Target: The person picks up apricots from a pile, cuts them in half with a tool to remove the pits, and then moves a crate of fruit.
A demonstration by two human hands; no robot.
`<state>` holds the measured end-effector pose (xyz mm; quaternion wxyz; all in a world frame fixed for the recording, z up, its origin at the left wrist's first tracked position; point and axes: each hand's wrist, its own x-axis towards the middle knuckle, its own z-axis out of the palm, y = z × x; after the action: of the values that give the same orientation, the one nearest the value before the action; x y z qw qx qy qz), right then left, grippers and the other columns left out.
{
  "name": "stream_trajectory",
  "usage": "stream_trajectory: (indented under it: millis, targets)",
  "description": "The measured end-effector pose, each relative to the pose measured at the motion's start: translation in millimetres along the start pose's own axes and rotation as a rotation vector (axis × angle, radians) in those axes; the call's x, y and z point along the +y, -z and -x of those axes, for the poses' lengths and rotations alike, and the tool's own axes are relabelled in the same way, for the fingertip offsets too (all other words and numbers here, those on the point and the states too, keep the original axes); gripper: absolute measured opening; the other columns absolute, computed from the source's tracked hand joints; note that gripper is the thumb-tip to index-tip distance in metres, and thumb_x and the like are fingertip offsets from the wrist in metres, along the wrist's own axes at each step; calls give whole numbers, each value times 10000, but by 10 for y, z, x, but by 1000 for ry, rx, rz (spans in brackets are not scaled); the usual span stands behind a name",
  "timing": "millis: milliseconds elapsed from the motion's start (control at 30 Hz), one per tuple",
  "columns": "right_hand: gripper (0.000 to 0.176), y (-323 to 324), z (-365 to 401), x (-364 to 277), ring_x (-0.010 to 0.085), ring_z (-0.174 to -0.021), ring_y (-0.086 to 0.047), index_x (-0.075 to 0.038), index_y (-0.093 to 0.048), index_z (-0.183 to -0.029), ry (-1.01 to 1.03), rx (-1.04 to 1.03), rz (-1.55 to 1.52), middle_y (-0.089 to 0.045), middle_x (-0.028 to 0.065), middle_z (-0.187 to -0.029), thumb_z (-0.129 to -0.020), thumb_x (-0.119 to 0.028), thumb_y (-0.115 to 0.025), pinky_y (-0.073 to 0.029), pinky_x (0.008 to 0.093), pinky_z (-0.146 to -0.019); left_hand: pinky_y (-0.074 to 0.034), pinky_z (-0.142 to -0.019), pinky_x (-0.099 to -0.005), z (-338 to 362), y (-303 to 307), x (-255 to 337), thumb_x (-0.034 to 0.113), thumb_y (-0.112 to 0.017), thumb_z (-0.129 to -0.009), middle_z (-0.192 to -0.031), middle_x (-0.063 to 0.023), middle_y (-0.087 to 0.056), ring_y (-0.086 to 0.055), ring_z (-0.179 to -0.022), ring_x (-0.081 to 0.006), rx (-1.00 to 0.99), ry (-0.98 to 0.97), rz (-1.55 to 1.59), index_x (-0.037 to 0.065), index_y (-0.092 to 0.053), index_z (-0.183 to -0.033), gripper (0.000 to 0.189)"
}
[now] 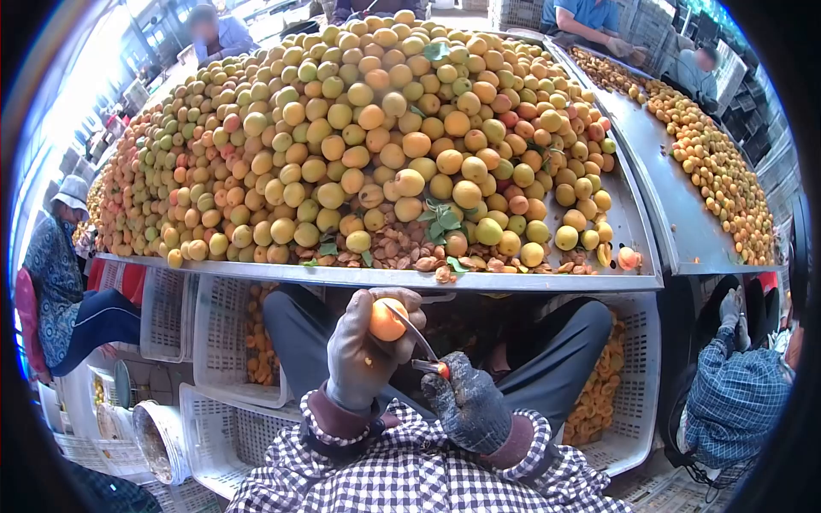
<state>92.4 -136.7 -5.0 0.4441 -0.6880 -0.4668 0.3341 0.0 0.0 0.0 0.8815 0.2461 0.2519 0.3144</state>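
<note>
In my gloved left hand (355, 363) is an orange-yellow apricot (387, 320), held up in front of the table's metal edge. My right hand (472, 402), in a dark knitted glove, is closed on a small knife (421, 340) with a curved blade and a partly red handle. The blade reaches up to the apricot and its tip lies against the fruit. Both hands are above my lap, close together. A large heap of apricots (368, 128) covers the metal table (385, 275) ahead, with brown pits (406, 248) and green leaves (440, 221) near its front.
White plastic crates (231, 342) stand at my left, and another crate (637, 368) at my right holds halved apricots (599, 393). A white bucket (161, 440) is at lower left. A second metal table (658, 162) bears more apricots. Other people sit around the tables.
</note>
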Motion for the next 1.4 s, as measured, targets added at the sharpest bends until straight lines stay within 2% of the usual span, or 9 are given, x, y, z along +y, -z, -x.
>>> stream_trajectory:
  millis: [167,600,700,800,900,1133,1233,1300,1400]
  targets:
    - [350,51,148,-85,375,-592,-630,-22,-491,-993,48,53,96,-612,170,-672,-835,-255,-699,-491,439,-493,-307,-440,-160,65,-13,-223,609,-356,-942,-676,-80,-614,-403,-443,-39,-47,-67,-262,-37,-614,-911,697]
    - [342,74,-104,-53,388,-642,-627,2,-517,-1012,126,-15,223,-605,190,-720,-842,-251,-671,-493,434,-508,-450,-660,-230,-18,1,-79,624,-342,-935,-767,-76,-631,-568,-684,-108,-182,-252,-685,-30,-624,-950,712]
    - [265,29,-223,155,303,-662,-652,10,-538,-1009,172,9,-18,-627,156,-775,-885,-201,-639,-500,366,-547,-459,-777,-250,-87,76,-14,567,-447,-931,-939,-97,-633,-589,-842,-126,-353,-232,-673,-30,-581,-1066,627]
    - [138,-16,-265,127,109,-737,-586,35,-558,-1037,-158,66,-616,-631,73,-802,-961,-68,-506,-476,258,-629,-459,-903,-338,-46,20,-20,473,-538,-914,-1114,-192,-592,-590,-987,-224,-262,-212,-471,-52,-476,-1214,608]
    - [174,-127,-248,218,48,-723,-544,-41,-560,-1089,11,-3,-621,-578,-15,-881,-1003,-116,-429,-439,202,-576,-477,-900,-373,-46,186,-55,376,-566,-924,-1133,-224,-589,-599,-1013,-264,-271,-149,-243,-60,-476,-1221,535]
    - [176,236,-364,-31,313,-769,-654,36,-563,-1064,-76,-229,38,-612,240,-926,-922,-68,-546,-492,350,-548,-521,-815,-362,-171,281,132,399,-566,-920,-963,-209,-654,-656,-873,-261,-296,-186,-403,-100,-559,-1095,528]
    - [171,286,-513,21,326,-694,-654,21,-569,-1014,256,-171,241,-616,250,-809,-918,-120,-557,-490,388,-520,-528,-815,-354,-240,264,32,437,-562,-914,-915,-191,-668,-667,-839,-244,-296,-246,-557,-127,-560,-1076,586]
    - [229,189,-545,-84,328,-646,-654,18,-556,-966,199,-80,262,-609,229,-688,-894,-197,-584,-496,412,-517,-527,-845,-354,-225,151,-98,435,-562,-915,-940,-202,-664,-666,-871,-249,94,-205,-293,-124,-558,-1097,588]
    - [327,115,-562,-135,353,-615,-644,49,-527,-972,20,-83,478,-619,201,-673,-862,-251,-594,-503,421,-522,-512,-888,-346,-114,38,27,392,-590,-911,-987,-198,-658,-651,-939,-239,5,-236,-398,-119,-520,-1163,574]
